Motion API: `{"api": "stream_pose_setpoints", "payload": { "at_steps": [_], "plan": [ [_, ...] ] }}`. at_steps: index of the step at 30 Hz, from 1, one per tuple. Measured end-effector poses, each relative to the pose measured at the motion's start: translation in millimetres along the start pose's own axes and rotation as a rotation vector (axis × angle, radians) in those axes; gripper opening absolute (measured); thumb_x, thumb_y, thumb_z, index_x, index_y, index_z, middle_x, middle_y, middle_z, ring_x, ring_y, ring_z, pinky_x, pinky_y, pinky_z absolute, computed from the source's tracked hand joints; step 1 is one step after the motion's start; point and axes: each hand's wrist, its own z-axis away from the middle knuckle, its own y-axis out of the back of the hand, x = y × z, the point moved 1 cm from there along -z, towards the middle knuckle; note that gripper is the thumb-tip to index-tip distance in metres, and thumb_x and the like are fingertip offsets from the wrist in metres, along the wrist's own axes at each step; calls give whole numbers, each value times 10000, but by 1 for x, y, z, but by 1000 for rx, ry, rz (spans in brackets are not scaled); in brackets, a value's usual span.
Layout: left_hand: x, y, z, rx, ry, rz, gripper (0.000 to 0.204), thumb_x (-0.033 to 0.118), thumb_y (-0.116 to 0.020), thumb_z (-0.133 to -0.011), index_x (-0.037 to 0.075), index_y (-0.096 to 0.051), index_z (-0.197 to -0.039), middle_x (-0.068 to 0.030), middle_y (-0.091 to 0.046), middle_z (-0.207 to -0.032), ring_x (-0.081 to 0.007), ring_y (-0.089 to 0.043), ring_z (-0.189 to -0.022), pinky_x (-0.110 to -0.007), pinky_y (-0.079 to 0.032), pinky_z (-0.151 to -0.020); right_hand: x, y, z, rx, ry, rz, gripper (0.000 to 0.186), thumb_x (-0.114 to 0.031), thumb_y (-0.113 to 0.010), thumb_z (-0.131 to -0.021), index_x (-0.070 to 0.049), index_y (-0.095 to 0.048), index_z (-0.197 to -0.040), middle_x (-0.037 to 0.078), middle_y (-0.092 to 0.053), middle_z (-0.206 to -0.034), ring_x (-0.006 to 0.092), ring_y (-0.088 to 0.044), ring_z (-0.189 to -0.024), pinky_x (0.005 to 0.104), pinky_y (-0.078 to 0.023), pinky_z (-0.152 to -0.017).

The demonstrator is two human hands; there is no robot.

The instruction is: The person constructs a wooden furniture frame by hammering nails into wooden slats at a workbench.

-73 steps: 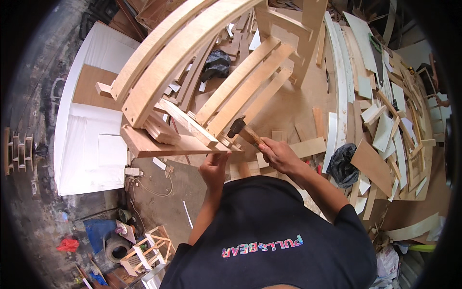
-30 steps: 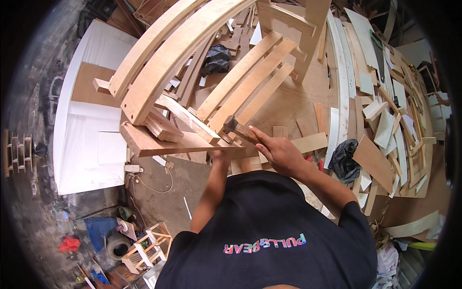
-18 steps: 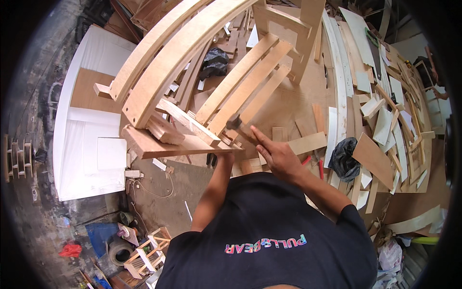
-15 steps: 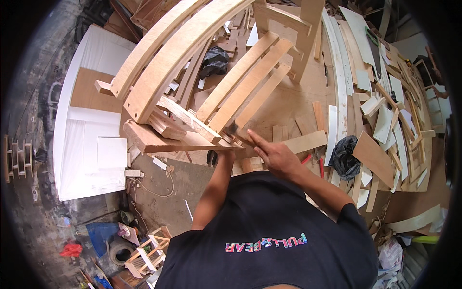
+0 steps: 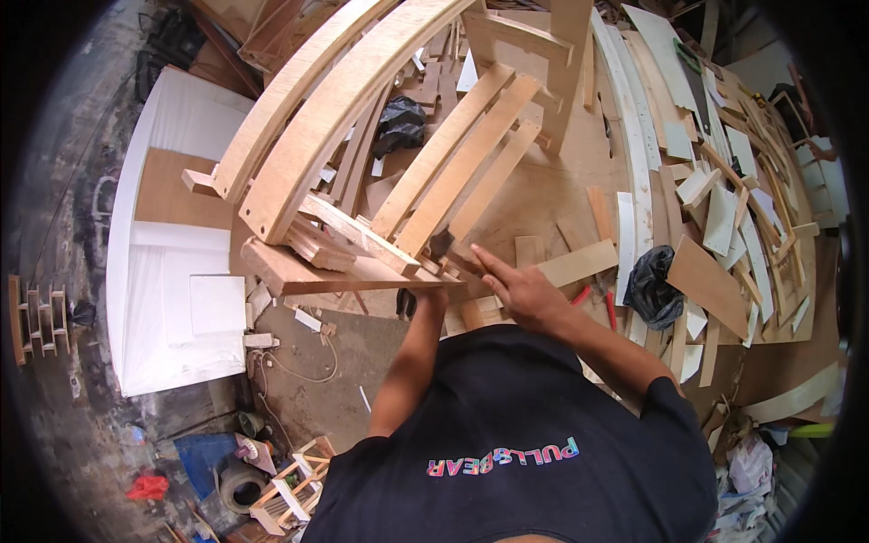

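My right hand (image 5: 529, 299) grips a hammer by its wooden handle, index finger stretched along it. The dark hammer head (image 5: 442, 242) is low among the wooden ends at the frame's near corner. My left hand (image 5: 425, 299) is under the edge of a brown board (image 5: 330, 279), its fingers mostly hidden. Above that board rises a pale plywood frame with two long curved rails (image 5: 321, 113) at left, three parallel slats (image 5: 453, 172) in the middle and an upright panel (image 5: 566, 81) at the back. A short light batten (image 5: 358, 231) lies across the board, near the slat ends.
Offcuts (image 5: 720, 217), a black plastic bag (image 5: 654, 285) and red-handled tools (image 5: 609, 309) lie on the right of the worktop. A white panel (image 5: 167, 308) is at left, with cables (image 5: 308, 376) below on the floor. Someone else's hand (image 5: 822, 152) shows at the far right edge.
The hammer head has dropped from above the board's corner down among the wooden ends. My left hand has slipped further beneath the board. The whole view has shifted slightly.
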Motion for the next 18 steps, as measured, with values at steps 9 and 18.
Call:
{"api": "stream_pose_setpoints", "payload": {
  "at_steps": [9,18],
  "plan": [
    [-2,13,2,38,-25,22,536,509,-435,-1076,120,-508,-1437,-80,-612,-1329,-227,-588,-1247,-411,-508,-1040,37,-20,9,39,119,-1,552,-239,-544,-1083,-180,-397,-1612,291,-661,-849,466,-659,-731,499,-512,-714],
    [64,-44,27,272,-321,-417,612,498,-408,-1077,63,-443,-1506,-127,-581,-1373,-264,-568,-1290,-416,-483,-1099,-17,23,3,102,25,-112,548,-230,-549,-1073,-162,-419,-1602,255,-651,-831,402,-657,-714,482,-522,-717]
  ]
}}
